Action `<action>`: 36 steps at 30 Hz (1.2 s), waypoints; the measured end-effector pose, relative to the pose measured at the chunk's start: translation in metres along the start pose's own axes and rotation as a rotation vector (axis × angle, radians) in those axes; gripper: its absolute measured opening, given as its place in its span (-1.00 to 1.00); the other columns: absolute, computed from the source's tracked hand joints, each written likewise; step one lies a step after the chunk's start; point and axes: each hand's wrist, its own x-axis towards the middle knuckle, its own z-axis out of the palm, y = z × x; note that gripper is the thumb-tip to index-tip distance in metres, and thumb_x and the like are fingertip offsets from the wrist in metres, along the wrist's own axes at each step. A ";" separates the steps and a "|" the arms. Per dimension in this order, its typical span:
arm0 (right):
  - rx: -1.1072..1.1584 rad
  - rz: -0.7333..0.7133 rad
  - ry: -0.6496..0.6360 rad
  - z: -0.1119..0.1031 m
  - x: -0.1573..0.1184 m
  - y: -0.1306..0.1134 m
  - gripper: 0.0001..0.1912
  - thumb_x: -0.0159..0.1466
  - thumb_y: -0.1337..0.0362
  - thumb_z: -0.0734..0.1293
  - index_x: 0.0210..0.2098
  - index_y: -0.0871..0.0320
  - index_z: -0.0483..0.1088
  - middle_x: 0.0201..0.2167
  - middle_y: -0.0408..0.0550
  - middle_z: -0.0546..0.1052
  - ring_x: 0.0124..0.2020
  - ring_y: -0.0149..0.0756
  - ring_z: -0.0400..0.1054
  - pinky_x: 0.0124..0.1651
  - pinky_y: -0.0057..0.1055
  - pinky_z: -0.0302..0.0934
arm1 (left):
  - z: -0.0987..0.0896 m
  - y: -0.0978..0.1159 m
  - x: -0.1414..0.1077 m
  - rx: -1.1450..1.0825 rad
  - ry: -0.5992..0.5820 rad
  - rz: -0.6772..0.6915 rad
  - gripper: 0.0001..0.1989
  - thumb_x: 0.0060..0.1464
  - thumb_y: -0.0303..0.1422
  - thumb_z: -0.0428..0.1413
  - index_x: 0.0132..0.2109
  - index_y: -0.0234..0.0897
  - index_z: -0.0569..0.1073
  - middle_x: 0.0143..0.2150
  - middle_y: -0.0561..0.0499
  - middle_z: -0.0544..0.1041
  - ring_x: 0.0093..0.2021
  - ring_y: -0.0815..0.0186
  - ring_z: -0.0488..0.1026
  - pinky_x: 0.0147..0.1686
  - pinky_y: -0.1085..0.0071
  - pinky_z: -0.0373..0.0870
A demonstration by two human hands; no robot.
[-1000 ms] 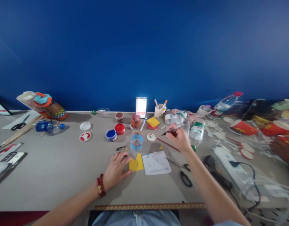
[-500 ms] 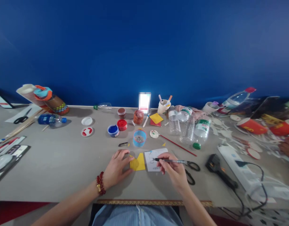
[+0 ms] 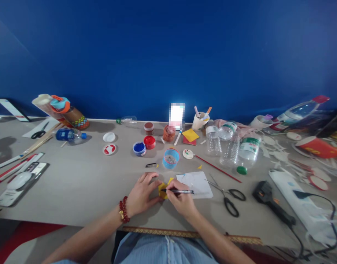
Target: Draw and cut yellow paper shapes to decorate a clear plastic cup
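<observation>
A small yellow piece of paper (image 3: 162, 191) lies on the table in front of me. My left hand (image 3: 143, 191), with a red bead bracelet at the wrist, holds it down along its left side between thumb and fingers. In my right hand (image 3: 182, 200) is a pen (image 3: 182, 191), its tip at the yellow paper and its back end pointing right. The right hand covers part of the yellow paper. Beside that hand a white sheet of paper (image 3: 198, 185) lies flat, and black-handled scissors (image 3: 226, 194) rest partly over its right edge.
Ahead of my hands stand a clear blue cup (image 3: 170, 161), an open blue paint jar (image 3: 139, 149) and a red one (image 3: 149, 142). A long red-handled brush (image 3: 218, 168), plastic bottles (image 3: 248, 152), a black handheld tool (image 3: 273, 201) and a power strip (image 3: 292, 205) occupy the right side.
My right hand has moved left with the pen, from above the white sheet to the yellow paper. The white sheet and scissors are now more exposed. The view has shifted slightly.
</observation>
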 end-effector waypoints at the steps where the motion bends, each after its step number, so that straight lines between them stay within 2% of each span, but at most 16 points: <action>1: -0.022 -0.013 0.006 0.000 -0.001 0.002 -0.88 0.14 0.42 0.23 -0.51 0.14 0.31 -0.59 -0.20 0.36 -0.54 -0.39 0.22 -0.44 -0.48 0.05 | 0.000 0.000 0.000 0.004 -0.002 0.002 -0.59 0.09 -0.19 0.17 0.07 -0.15 0.37 0.14 -0.14 0.29 0.13 0.04 0.25 0.07 0.09 0.29; 9: -0.130 -0.076 0.019 0.003 -0.006 0.008 -0.86 0.16 0.41 0.23 -0.50 0.13 0.33 -0.59 -0.20 0.40 -0.53 -0.38 0.26 -0.41 -0.47 0.06 | -0.001 0.000 0.001 -0.018 0.001 -0.016 -0.58 0.08 -0.18 0.17 0.08 -0.12 0.36 0.13 -0.12 0.30 0.13 0.05 0.25 0.07 0.11 0.28; 36: -0.162 -0.014 -0.058 0.002 -0.004 0.006 -0.87 0.18 0.39 0.23 -0.49 0.11 0.34 -0.58 -0.20 0.40 -0.52 -0.37 0.28 -0.41 -0.47 0.08 | -0.001 0.000 0.001 -0.007 -0.021 -0.038 -0.61 0.10 -0.20 0.15 0.07 -0.11 0.36 0.14 -0.12 0.30 0.11 0.04 0.25 0.05 0.08 0.29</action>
